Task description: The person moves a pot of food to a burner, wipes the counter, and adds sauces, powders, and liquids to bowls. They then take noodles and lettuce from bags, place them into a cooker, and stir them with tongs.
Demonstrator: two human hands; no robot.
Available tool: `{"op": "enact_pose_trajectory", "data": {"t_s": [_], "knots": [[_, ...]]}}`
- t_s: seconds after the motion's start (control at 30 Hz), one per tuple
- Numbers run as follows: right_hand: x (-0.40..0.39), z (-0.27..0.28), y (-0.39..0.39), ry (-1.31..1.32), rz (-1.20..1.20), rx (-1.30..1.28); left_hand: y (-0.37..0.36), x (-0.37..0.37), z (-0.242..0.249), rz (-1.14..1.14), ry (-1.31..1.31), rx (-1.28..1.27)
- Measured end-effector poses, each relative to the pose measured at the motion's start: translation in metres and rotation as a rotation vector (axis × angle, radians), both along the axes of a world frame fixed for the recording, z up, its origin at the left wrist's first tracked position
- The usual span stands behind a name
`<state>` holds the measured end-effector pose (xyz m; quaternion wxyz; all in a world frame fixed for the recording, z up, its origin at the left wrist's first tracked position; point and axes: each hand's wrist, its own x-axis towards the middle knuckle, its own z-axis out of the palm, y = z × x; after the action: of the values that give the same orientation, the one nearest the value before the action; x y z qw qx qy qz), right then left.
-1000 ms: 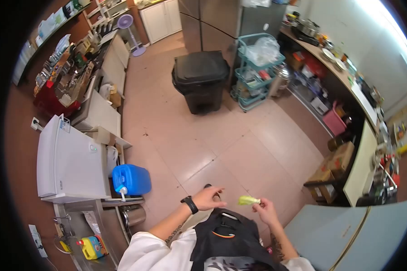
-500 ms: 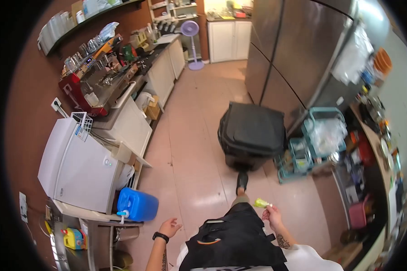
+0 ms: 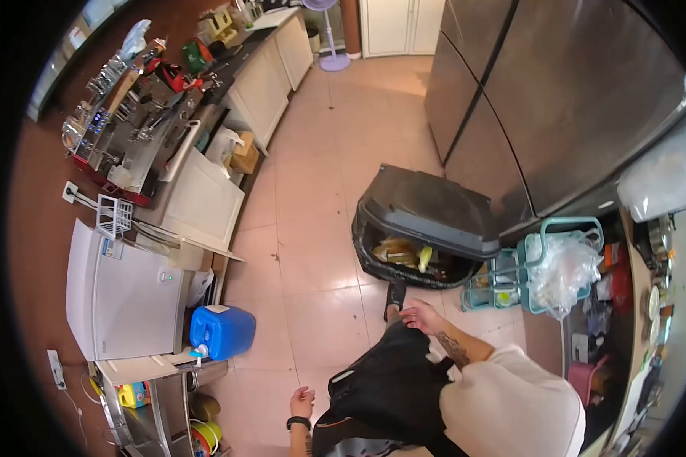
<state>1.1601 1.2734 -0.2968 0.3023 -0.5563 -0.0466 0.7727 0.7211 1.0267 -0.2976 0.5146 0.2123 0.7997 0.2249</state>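
In front of me stands a black bin [image 3: 366,251], its dark lid [image 3: 434,209] tilted partly up. Inside the opening, a yellow-green item [image 3: 425,257] lies or drops near brownish rubbish [image 3: 396,250]. My foot in a dark shoe [image 3: 393,297] is at the bin's base. My right hand [image 3: 419,315] is just below the bin, fingers loosely spread and holding nothing. Low on the left, my left hand [image 3: 302,400], with a black watch on its wrist, hangs over the floor with its fingers partly curled and nothing visible in them.
A tall steel fridge [image 3: 572,99] rises behind the bin. Right of the bin is a teal cart [image 3: 560,222] with plastic bags. On the left are a white appliance [image 3: 133,286], a blue jug [image 3: 232,333] and a counter with a coffee machine [image 3: 141,156].
The bin's lid has lifted. The yellow-green item has left my right hand and is now in the bin's opening. My right hand has moved left and up; my view has shifted closer to the bin.
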Motion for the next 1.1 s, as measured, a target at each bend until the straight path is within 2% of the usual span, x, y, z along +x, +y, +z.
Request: {"op": "enact_pose_trajectory", "data": {"t_s": [0.03,0.07,0.13,0.17,0.23,0.27,0.3,0.33,0.37,0.4,0.43,0.47,0.5,0.57,0.7,0.8,0.87,0.93,1.0,1.03,1.1], "knots": [[-0.010,-0.002,-0.004,-0.133,0.272,0.006,-0.002,0.013,0.006,-0.006,-0.003,-0.021],[-0.019,-0.016,-0.006,-0.135,0.275,-0.012,-0.006,0.025,0.011,0.047,-0.050,0.048],[-0.039,-0.056,-0.012,-0.504,1.162,0.494,-0.035,0.045,0.018,0.109,-0.092,0.137],[-0.047,-0.057,-0.010,-0.503,1.196,0.507,-0.050,0.054,0.019,0.122,-0.084,0.167],[-0.075,-0.059,0.001,-0.561,1.438,0.620,-0.094,0.070,0.015,0.196,-0.015,0.169],[-0.087,-0.077,0.010,-0.580,1.560,0.770,-0.133,0.071,0.001,0.130,0.072,0.115],[-0.092,-0.103,0.015,-0.559,1.685,1.014,-0.165,0.073,-0.020,0.114,0.173,0.066],[-0.098,-0.131,0.021,-0.509,1.804,1.317,-0.188,0.075,-0.019,0.303,0.225,0.085],[-0.098,-0.167,0.026,-0.433,1.883,1.666,-0.221,0.086,-0.017,0.305,0.239,0.072],[-0.123,-0.150,0.013,-0.342,1.926,1.341,-0.253,0.100,-0.011,0.318,0.245,0.048],[-0.151,-0.134,-0.013,-0.321,1.841,0.886,-0.270,0.095,0.000,0.409,0.169,-0.075],[-0.172,-0.114,-0.040,-0.328,1.762,0.618,-0.293,0.094,0.014,0.461,0.169,-0.076],[-0.189,-0.103,-0.063,-0.342,1.735,0.514,-0.320,0.093,0.009,0.511,0.211,-0.051],[-0.225,-0.088,-0.101,-0.367,1.762,0.440,-0.363,0.084,0.036,0.688,0.180,-0.004],[-0.328,-0.072,-0.172,-0.336,1.855,0.387,-0.439,0.060,0.037,0.912,0.203,0.055],[-0.424,-0.085,-0.208,-0.226,1.969,0.354,-0.489,0.050,0.022,1.096,0.124,0.084],[-0.506,-0.080,-0.233,-0.172,2.398,0.926,-0.524,0.030,0.010,1.155,0.146,0.079],[-0.596,-0.029,-0.313,-0.431,2.522,0.937,-0.553,0.017,0.011,1.297,0.135,0.092],[-0.693,-0.055,-0.376,-0.242,2.468,0.936,-0.586,0.004,0.006,1.463,0.118,0.056],[-0.745,-0.058,-0.423,-0.169,2.535,1.055,-0.604,0.003,-0.006,1.502,0.112,0.048],[-0.853,-0.067,-0.530,-0.023,2.663,1.237,-0.630,0.004,-0.018,1.659,0.026,-0.181]]}}
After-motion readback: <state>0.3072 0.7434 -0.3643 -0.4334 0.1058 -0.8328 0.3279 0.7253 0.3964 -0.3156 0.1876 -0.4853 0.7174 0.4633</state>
